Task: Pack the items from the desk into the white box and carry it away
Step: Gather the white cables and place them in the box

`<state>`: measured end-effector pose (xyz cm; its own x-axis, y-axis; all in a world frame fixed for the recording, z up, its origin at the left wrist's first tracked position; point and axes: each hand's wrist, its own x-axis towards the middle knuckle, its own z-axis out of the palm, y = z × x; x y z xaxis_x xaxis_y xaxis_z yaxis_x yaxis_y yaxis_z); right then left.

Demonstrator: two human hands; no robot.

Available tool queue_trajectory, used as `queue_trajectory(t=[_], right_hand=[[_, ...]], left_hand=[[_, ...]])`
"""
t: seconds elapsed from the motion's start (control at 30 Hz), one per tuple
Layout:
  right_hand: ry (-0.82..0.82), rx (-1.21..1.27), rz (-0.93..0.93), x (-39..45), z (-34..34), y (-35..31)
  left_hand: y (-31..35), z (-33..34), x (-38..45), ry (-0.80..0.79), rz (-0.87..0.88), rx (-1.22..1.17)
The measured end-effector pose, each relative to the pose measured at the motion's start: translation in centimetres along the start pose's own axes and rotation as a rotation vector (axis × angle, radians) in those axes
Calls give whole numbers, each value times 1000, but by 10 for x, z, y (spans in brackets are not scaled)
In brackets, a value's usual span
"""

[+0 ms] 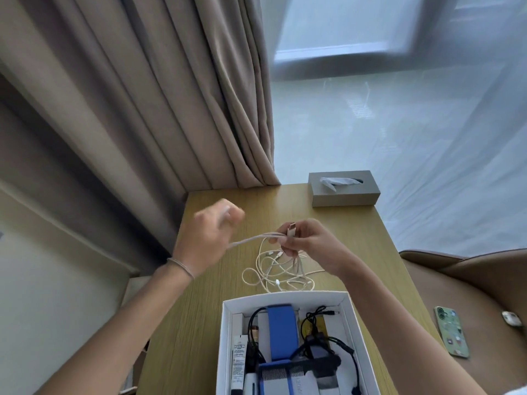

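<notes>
A white box (353, 317) stands open at the near edge of the wooden desk (199, 309). Inside lie a blue case (281, 332), black cables, a comb and a white tube. Beyond the box, a tangle of white cable (273, 276) lies on the desk. My right hand (309, 242) pinches a bundle of its strands near a plug, above the desk. My left hand (206, 236), blurred, grips the same strands and holds them stretched out to the left.
A grey tissue box (345, 189) sits at the desk's far right corner. Beige curtains (159, 109) hang behind and left. To the right, a brown chair (470, 295) carries a phone (452, 332) and a small white item (512, 317).
</notes>
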<state>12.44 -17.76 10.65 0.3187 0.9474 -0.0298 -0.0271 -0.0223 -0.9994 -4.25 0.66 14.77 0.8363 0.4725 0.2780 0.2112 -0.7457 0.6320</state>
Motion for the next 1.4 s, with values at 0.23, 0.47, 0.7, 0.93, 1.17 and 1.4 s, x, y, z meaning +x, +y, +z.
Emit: queue_trajectory(t=[0.23,0.47,0.7,0.93,1.17,1.4], right_hand=[[-30,30,-88,9,14,-21],[-100,10,-1,1,17,3],[-104,241,-71,-8,16,-1],[-61,355,-70,-6,25,-14],[-174,552,9,-10,18,-7],[39,91,116,-2,19,0]], left_hand=[[15,21,-7,-321,-42,-237],[37,-5,3,-299,-95,-580],[38,-8,-1,-303,-177,-659],[39,1,-4,-342,-193,-744],[44,3,-3,-355,-210,-714],[53,7,-3,-369,-139,-639]])
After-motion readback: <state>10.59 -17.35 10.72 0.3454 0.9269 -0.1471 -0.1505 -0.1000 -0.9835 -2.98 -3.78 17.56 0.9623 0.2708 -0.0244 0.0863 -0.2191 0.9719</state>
